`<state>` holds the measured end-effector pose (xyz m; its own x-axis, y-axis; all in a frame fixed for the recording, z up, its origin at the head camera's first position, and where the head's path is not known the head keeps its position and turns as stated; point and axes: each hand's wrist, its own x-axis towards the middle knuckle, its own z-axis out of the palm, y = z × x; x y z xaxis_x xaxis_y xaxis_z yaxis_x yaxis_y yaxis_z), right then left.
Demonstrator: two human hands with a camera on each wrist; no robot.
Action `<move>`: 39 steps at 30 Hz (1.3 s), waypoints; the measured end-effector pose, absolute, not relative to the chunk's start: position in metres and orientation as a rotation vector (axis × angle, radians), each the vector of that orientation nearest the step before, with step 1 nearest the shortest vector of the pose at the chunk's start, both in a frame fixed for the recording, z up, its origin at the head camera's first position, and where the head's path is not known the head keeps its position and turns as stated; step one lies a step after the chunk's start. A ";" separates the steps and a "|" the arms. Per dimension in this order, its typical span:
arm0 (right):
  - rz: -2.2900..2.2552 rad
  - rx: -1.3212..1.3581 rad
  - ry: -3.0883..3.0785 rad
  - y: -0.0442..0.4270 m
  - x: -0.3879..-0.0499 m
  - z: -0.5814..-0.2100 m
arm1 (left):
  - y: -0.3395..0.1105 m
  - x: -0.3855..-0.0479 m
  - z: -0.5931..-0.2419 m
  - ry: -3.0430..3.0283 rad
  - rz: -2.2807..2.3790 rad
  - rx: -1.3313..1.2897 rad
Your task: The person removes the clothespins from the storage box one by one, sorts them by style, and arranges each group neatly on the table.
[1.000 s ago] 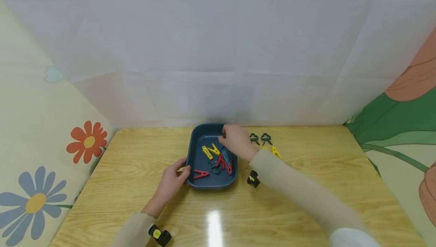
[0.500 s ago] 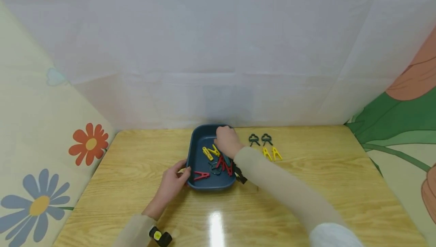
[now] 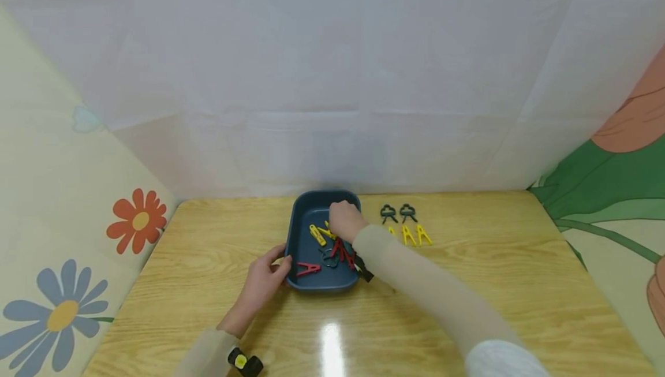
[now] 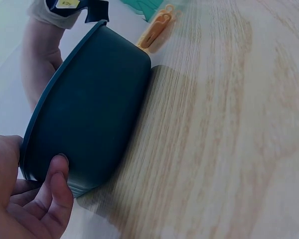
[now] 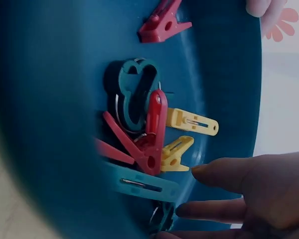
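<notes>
My left hand (image 3: pixel 262 280) grips the left side of a dark blue tray (image 3: pixel 291 232), thumb over the rim; in the left wrist view the fingers (image 4: pixel 60 186) lie against its outer wall. Inside the tray, my right hand (image 3: pixel 347 219) reaches down over the clips. The right wrist view has its thumb beside a yellow clip (image 5: pixel 177 154) and its fingers spread by a dark green clip (image 5: pixel 162 216), nothing pinched between them. Around these lie red clips (image 5: pixel 157 129), a teal clip (image 5: pixel 142 183), a heart-shaped green clip (image 5: pixel 139 94) and another yellow clip (image 5: pixel 194 122).
Right of the tray on the wooden table (image 3: pixel 208 238), two dark green clips (image 3: pixel 407 212) stand in a row above several yellow clips (image 3: pixel 423 235), one partly hidden by my right sleeve. A white sheet (image 3: pixel 270 77) hangs behind the table.
My right hand has moved from the tray's upper right edge down and slightly left over the clips. More yellow clips show beside my sleeve. My left hand keeps its hold.
</notes>
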<state>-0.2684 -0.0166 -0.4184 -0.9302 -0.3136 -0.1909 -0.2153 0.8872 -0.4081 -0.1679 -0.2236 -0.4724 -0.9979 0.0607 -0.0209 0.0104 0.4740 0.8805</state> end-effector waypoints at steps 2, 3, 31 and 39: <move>-0.558 -0.396 2.796 -0.017 -0.269 -0.419 | -0.224 -0.168 -0.472 2.654 1.586 0.062; -0.557 -0.394 2.790 -0.018 -0.269 -0.419 | -0.224 -0.168 -0.473 2.654 1.587 0.063; 0.151 -0.749 2.892 -0.010 -0.290 -0.442 | -0.226 -0.169 -0.476 2.639 1.610 0.073; -0.003 -0.793 2.883 -0.005 -0.293 -0.444 | -0.226 -0.169 -0.478 2.649 1.593 0.079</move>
